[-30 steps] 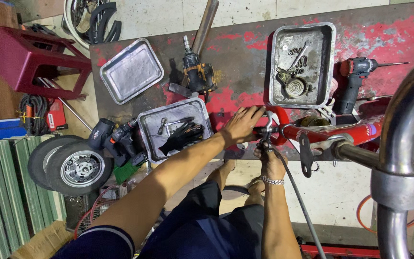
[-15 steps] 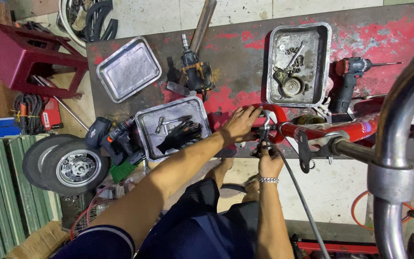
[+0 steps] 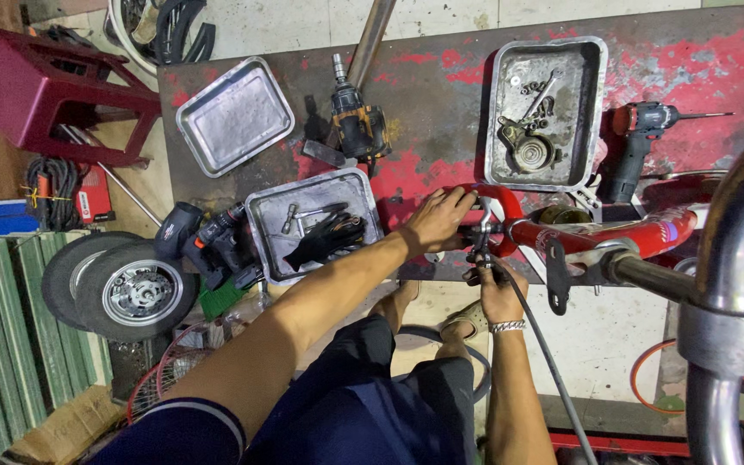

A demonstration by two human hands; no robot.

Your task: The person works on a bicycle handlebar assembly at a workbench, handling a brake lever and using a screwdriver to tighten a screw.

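Here, the left hand (image 3: 439, 220) lay curled over the end of the red frame (image 3: 596, 234), its fingers closed around the red tube where it bent near the edge of the workbench (image 3: 441, 95). The right hand (image 3: 494, 288) sat just below, clenched around a black cable (image 3: 544, 353) that ran down and away from the frame; a metal bracelet (image 3: 506, 326) circled its wrist. A small metal fitting (image 3: 481, 232) stood between the two hands, touching the frame; how it was fastened could not be told.

The red frame rested along the near edge of the worn red and brown workbench, extending to the right toward a large chrome tube (image 3: 734, 284) in the foreground.

On the bench, a tray of sockets (image 3: 313, 226) with a black glove (image 3: 325, 239) in it lay just left of the left hand. An empty metal tray (image 3: 234, 114) lay farther left, and a tray of small parts (image 3: 546, 112) lay behind the frame. A yellow and black impact driver (image 3: 356, 129) lay between the trays, and a red drill (image 3: 639, 142) lay to the right. A small wheel (image 3: 122, 288) stood on the floor at left.
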